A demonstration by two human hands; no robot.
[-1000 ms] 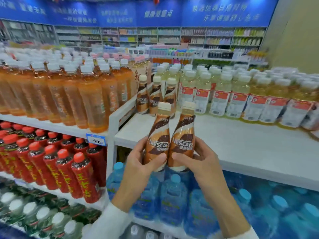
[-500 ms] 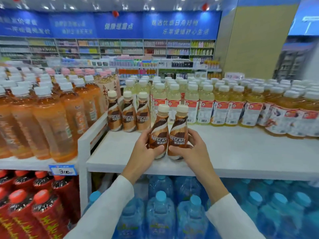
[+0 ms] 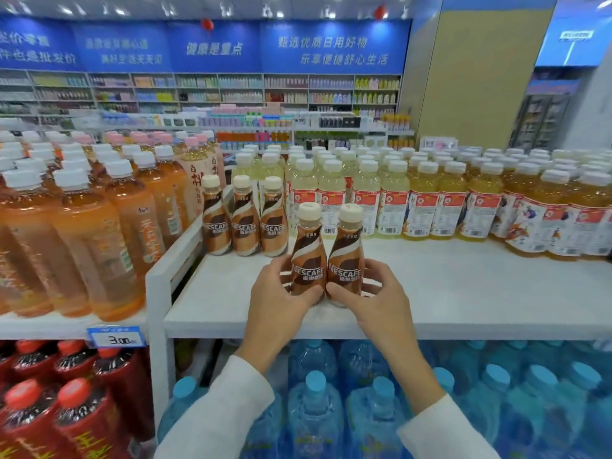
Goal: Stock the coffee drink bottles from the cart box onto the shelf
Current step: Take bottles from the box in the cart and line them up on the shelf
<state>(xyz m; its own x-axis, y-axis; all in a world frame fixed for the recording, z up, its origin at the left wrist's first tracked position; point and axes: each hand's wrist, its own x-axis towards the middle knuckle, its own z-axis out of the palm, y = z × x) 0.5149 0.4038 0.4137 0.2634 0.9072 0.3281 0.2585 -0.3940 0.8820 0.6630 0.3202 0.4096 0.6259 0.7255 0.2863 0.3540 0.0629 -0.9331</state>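
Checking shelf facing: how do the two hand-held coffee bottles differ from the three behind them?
The held pair is near the shelf front edge; the back three stand at its rear left. The held pair is gripped, one bottle by the left hand, one by the right hand; the back three are untouched. All share brown swirl labels, cream caps, upright pose.

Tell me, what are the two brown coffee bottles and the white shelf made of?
The two brown coffee bottles look like plastic in glossy printed wrap, judging by the sheen. The flat white shelf looks smooth and matte, maybe painted metal or coated board; I cannot tell which.
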